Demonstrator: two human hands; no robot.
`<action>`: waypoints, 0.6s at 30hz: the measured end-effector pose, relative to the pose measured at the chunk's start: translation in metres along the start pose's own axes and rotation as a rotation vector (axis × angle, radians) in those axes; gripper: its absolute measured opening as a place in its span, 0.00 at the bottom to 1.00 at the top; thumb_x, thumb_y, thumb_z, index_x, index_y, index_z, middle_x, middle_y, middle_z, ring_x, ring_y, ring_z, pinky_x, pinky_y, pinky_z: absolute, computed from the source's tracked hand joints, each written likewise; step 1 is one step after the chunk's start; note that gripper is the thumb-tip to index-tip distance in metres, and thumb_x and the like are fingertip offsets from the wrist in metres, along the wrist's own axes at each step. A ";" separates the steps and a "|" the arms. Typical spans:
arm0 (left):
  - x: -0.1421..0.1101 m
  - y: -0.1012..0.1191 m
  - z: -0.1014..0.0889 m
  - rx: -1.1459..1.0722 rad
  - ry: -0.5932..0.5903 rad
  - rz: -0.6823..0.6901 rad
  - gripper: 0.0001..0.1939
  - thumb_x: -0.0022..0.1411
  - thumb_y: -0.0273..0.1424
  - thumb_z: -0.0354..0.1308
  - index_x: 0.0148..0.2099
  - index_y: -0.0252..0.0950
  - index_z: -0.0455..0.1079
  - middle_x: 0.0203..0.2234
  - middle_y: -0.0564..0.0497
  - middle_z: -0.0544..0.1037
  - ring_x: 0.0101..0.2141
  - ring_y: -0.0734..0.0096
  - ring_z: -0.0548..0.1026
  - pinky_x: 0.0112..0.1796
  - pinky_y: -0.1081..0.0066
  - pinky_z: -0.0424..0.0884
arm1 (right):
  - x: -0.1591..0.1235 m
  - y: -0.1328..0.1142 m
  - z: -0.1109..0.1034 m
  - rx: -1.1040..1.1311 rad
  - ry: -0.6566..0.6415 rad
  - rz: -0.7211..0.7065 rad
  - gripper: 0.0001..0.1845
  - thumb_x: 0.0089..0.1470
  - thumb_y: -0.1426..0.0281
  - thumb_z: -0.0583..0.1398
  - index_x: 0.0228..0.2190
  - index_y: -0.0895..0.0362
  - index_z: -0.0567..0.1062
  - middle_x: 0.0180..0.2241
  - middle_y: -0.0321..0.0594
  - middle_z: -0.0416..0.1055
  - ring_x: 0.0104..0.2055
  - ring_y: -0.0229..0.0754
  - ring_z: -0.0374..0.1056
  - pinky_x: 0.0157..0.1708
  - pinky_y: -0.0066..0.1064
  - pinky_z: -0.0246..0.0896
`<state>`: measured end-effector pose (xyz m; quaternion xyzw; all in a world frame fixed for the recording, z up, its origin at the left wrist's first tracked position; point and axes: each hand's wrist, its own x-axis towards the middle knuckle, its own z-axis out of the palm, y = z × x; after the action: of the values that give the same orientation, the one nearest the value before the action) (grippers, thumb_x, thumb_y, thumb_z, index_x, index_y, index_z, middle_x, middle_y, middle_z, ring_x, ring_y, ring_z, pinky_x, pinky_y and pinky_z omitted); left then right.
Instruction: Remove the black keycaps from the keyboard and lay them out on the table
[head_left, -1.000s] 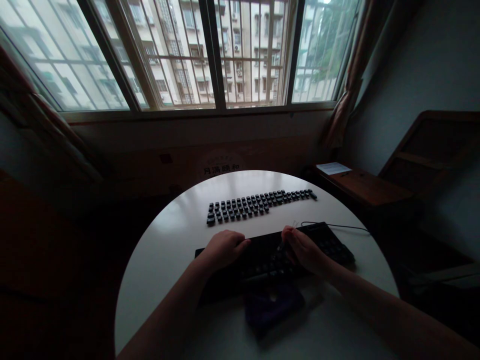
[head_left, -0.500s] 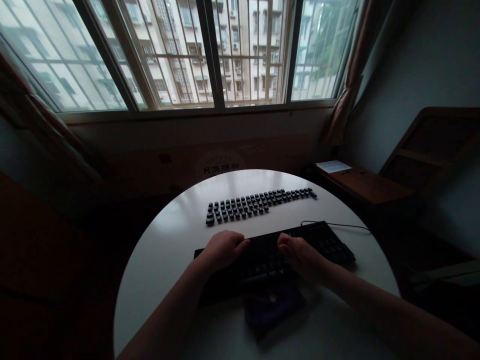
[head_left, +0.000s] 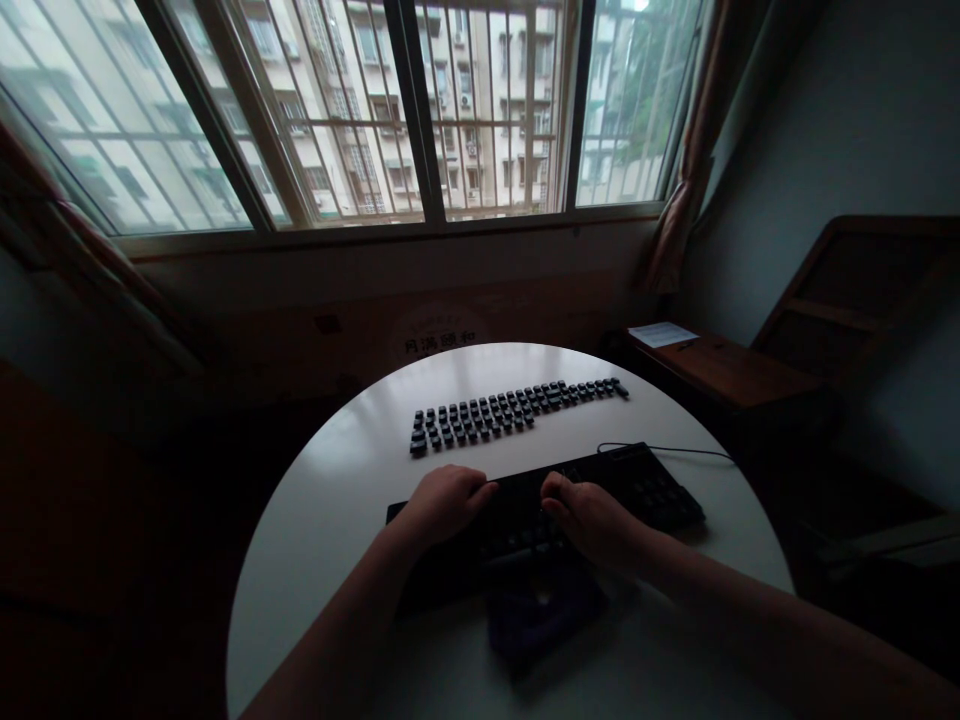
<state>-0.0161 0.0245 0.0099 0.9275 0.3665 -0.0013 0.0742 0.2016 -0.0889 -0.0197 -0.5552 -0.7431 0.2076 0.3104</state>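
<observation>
A black keyboard lies at a slant on the white round table, many of its keys gone on the left and middle. At its back left edge, my left hand is closed on the frame, the thumb along the top. My right hand is pinched low over the middle of the keyboard. Thin wire shows at its fingertips, apparently a wire keycap puller; most of it is hidden by the fingers. Behind the keyboard, pulled keycaps stand in slanted rows.
A dark purple cloth or pouch lies in front of the keyboard. The keyboard's cable runs off to the right over the table. Beyond the table at right stands a wooden chair with a paper on it.
My right hand has moved left and slightly down over the keyboard, and the wire above its fingers shows less. My left hand has stayed on the keyboard's edge.
</observation>
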 end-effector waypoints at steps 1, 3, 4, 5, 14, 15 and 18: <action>0.000 0.000 0.000 -0.002 0.004 0.002 0.22 0.69 0.42 0.46 0.30 0.37 0.72 0.26 0.48 0.77 0.28 0.66 0.71 0.29 0.70 0.57 | 0.000 0.000 0.000 -0.002 -0.004 0.005 0.12 0.65 0.62 0.47 0.34 0.54 0.63 0.23 0.33 0.63 0.23 0.37 0.59 0.27 0.29 0.51; 0.000 -0.001 0.001 -0.007 0.008 0.005 0.22 0.69 0.42 0.46 0.30 0.37 0.72 0.26 0.48 0.77 0.28 0.66 0.71 0.28 0.70 0.56 | 0.001 0.000 -0.001 -0.007 -0.013 0.018 0.13 0.66 0.61 0.46 0.34 0.55 0.63 0.21 0.32 0.61 0.22 0.37 0.57 0.26 0.28 0.49; 0.000 -0.001 0.001 -0.008 0.010 0.005 0.22 0.69 0.42 0.46 0.30 0.37 0.72 0.26 0.48 0.76 0.28 0.66 0.71 0.28 0.69 0.56 | 0.002 0.000 -0.001 -0.009 -0.019 0.023 0.13 0.65 0.61 0.46 0.34 0.55 0.63 0.21 0.31 0.60 0.22 0.37 0.57 0.25 0.28 0.49; 0.000 -0.001 0.001 -0.007 0.011 0.005 0.22 0.69 0.42 0.46 0.30 0.37 0.72 0.26 0.48 0.76 0.28 0.66 0.71 0.28 0.69 0.56 | 0.002 0.001 -0.002 -0.011 -0.025 0.022 0.13 0.65 0.62 0.46 0.34 0.55 0.62 0.21 0.31 0.60 0.22 0.37 0.56 0.25 0.28 0.48; 0.001 -0.001 0.003 -0.011 0.016 0.000 0.21 0.68 0.42 0.47 0.30 0.37 0.73 0.25 0.48 0.76 0.28 0.65 0.71 0.30 0.69 0.58 | 0.004 0.002 -0.004 -0.048 -0.079 -0.101 0.10 0.64 0.63 0.47 0.34 0.54 0.63 0.22 0.33 0.62 0.23 0.37 0.57 0.26 0.29 0.48; 0.001 -0.001 0.003 -0.013 0.012 -0.002 0.21 0.68 0.42 0.46 0.30 0.37 0.73 0.25 0.48 0.76 0.28 0.65 0.71 0.30 0.69 0.59 | 0.004 0.002 -0.004 -0.043 -0.077 -0.110 0.10 0.64 0.63 0.47 0.34 0.54 0.63 0.22 0.32 0.61 0.22 0.37 0.56 0.26 0.29 0.47; 0.001 -0.001 0.002 -0.019 0.007 -0.006 0.21 0.68 0.42 0.46 0.30 0.37 0.72 0.25 0.48 0.75 0.28 0.65 0.71 0.30 0.69 0.58 | 0.001 0.007 0.000 0.022 -0.028 -0.081 0.11 0.64 0.62 0.48 0.34 0.54 0.63 0.21 0.30 0.58 0.21 0.35 0.53 0.24 0.28 0.46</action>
<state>-0.0160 0.0250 0.0080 0.9256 0.3695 0.0052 0.0817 0.2057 -0.0859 -0.0241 -0.5181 -0.7670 0.2110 0.3143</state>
